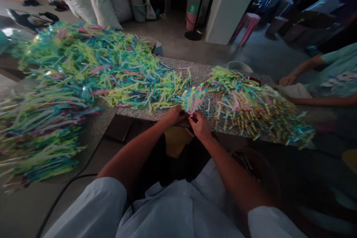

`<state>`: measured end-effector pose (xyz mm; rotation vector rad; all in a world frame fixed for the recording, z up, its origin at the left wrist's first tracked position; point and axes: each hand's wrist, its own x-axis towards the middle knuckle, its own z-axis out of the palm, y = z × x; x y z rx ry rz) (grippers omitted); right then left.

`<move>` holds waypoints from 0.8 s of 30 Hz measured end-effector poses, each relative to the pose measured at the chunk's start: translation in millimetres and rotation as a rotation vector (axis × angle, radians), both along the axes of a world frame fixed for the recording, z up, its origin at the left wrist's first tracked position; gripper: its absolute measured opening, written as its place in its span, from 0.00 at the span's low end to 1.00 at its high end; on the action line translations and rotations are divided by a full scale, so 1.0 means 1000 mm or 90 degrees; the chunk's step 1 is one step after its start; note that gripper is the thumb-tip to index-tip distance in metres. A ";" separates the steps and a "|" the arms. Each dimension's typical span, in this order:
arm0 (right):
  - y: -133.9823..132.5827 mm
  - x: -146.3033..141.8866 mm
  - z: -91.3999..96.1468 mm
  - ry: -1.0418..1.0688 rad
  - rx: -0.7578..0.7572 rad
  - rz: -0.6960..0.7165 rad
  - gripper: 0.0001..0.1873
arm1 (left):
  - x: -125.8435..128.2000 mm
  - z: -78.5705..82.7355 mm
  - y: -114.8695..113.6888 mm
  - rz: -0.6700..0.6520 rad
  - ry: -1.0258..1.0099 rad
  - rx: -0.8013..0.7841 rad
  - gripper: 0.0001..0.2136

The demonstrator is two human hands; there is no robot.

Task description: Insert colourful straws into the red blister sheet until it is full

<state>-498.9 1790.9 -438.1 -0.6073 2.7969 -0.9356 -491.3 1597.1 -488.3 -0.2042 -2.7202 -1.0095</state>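
My left hand (175,115) and my right hand (201,125) meet at the front edge of the speckled stone tabletop (134,112). The fingers of both are closed at the near end of a small bundle of coloured strips (193,99), which fans out away from me in white, pink, green and blue. Exactly what sits between the fingertips is too small and dark to make out. Beyond my left hand spreads a big heap of similar loose strips (134,78). To the right of my right hand lies a pile of strips with patterned, stick-like ends (251,113).
More strips (41,134) cover a surface at the left. At the right, another person's hand (288,80) rests by the table's end. White sacks (97,0), buckets (138,11), a fan stand (193,35) and a pink stool (247,24) stand behind. A black cable (63,189) runs at lower left.
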 end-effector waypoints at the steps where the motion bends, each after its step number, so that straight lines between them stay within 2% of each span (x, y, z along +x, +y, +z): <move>1: -0.001 0.000 -0.002 -0.003 -0.009 -0.011 0.14 | 0.000 0.000 0.000 -0.001 0.000 0.001 0.10; 6: -0.004 0.000 -0.006 0.039 0.009 -0.032 0.13 | 0.000 -0.004 -0.002 0.005 0.001 -0.004 0.10; 12: -0.009 0.002 -0.010 0.126 0.044 -0.006 0.12 | -0.001 -0.004 -0.004 0.008 0.006 -0.027 0.08; 18: -0.014 0.001 0.000 0.122 0.057 0.008 0.12 | -0.002 -0.004 -0.007 -0.004 0.021 -0.040 0.08; 22: 0.004 -0.008 0.013 0.023 -0.009 0.075 0.11 | -0.001 -0.003 -0.007 0.016 0.017 -0.032 0.08; 24: 0.020 -0.017 0.018 0.017 0.013 0.029 0.11 | -0.001 -0.002 -0.006 0.028 0.007 -0.038 0.07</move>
